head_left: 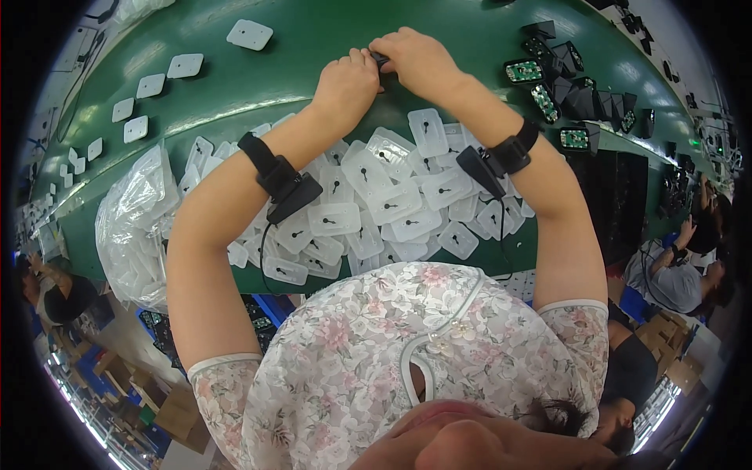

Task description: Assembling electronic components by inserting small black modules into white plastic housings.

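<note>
Evidently smooth and hard, the green tabletop [298, 47] carries a loose heap of translucent plastic pieces [337, 219] across the middle of the view, shallow rounded rectangles with a frosted look, many showing a dark keyhole-like shape at their centre. Crinkled and glossy, a clear plastic bag [129, 235] slumps at nine o'clock, just beside the heap. Whitish plates [186, 66], flat with rounded corners, lie spaced apart in an arc from eleven o'clock round toward nine. At two o'clock sits a cluster of angular black housings [607, 106], a few bearing green circuit boards [523, 71].

At twelve o'clock, beyond the heap, the two hands meet at a small dark piece [381, 60], its full shape hidden by the fingers. The left hand [350, 78] has its fingers curled in tightly, gripping the piece from its nine o'clock side; the right hand [411, 59] closes bent fingers on it from the three o'clock side. Which fingertips press hardest cannot be told. Each forearm wears a black strap with a wedge-shaped device, the left device [294, 192] and the right device [486, 168] both trailing thin cords.
</note>
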